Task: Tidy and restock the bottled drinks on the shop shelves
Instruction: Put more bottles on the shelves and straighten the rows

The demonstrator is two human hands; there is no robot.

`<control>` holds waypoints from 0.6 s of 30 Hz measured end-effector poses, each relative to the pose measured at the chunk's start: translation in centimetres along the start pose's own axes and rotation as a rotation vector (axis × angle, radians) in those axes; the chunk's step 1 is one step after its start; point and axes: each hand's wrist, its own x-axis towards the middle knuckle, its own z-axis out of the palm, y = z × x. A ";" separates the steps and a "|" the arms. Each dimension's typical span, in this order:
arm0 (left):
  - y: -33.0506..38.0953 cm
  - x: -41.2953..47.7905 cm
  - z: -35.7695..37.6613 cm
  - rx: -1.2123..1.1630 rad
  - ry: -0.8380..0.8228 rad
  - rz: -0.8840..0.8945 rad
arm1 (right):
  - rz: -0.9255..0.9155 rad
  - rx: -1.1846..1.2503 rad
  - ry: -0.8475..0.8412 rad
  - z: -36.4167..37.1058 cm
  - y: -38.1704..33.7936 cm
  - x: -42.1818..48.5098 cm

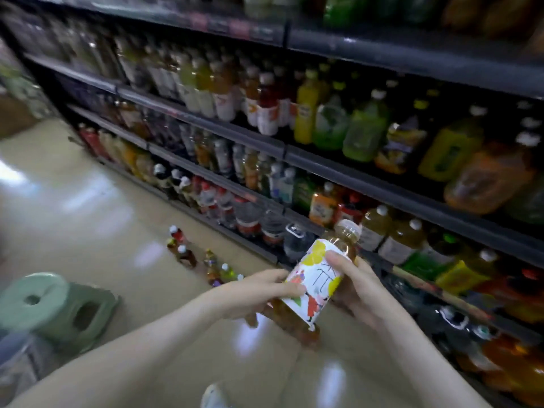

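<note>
Holding tea bottle (316, 278) tilted, label up, probably to check it: left hand (256, 293) fingers curl round base, right hand (357, 285) wraps body, near lower shelves (368, 184).

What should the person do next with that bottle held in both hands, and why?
Probably lift the bottle toward the row of similar amber, white-capped bottles just beyond it and stand it upright. The left hand and right hand grip it tilted, cap toward the shelves, and more bottles wait on the floor.
</note>
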 end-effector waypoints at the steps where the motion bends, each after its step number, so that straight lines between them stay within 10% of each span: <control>1: -0.4 -1.2 -2.5 0.027 0.045 0.027 | -0.008 -0.022 -0.036 2.6 -0.3 1.7; 8: -1.5 -8.3 -23.1 0.484 0.550 0.124 | 0.024 -0.060 -0.188 23.1 -1.3 14.6; 18: 2.1 -10.1 -46.2 0.544 0.574 0.263 | -0.192 -0.066 -0.153 40.0 -7.1 29.3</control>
